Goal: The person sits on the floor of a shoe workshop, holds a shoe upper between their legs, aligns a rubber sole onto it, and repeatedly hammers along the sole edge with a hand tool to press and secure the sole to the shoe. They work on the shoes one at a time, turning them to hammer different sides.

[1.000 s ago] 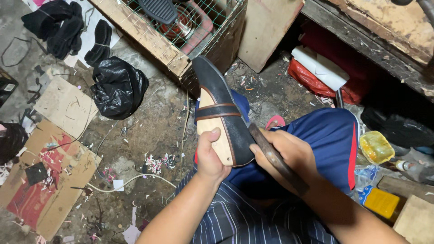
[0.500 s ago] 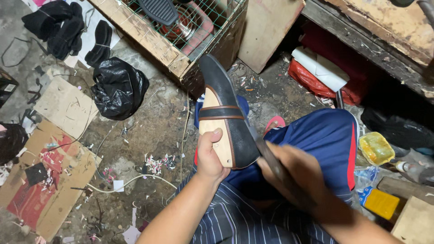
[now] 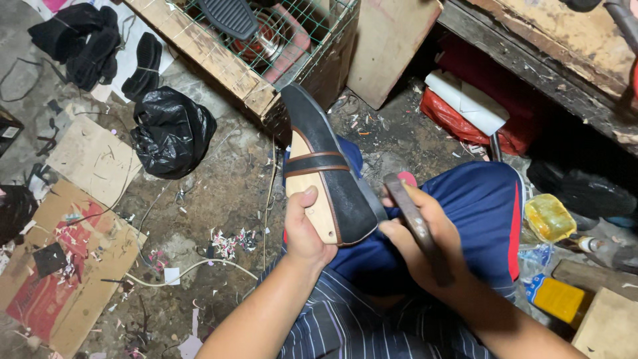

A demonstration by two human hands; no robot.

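The left hand (image 3: pixel 307 233) grips a black leather shoe on a pale wooden last (image 3: pixel 329 169), its fingers clamped around the heel end with the thumb pressed on the bare wood. The shoe is held up over the person's lap, toe pointing away toward a wooden crate topped with green wire mesh (image 3: pixel 266 60), and a brown-edged black strap crosses its middle. The right hand (image 3: pixel 425 249) is closed around a dark brown, worn tool handle (image 3: pixel 415 229), fingers wrapped tight; the handle's upper end lies just beside the shoe's side edge, though whether it touches is hard to tell from this angle. Both hands hover above blue trousers with a red side stripe (image 3: pixel 478 213) and a dark striped shirt (image 3: pixel 359 326). On the dirty floor to the left lie a crumpled black plastic bag (image 3: pixel 171 131) and flattened cardboard sheets (image 3: pixel 63 266). A yellow plastic container (image 3: pixel 548 217) sits to the right, near the knee.
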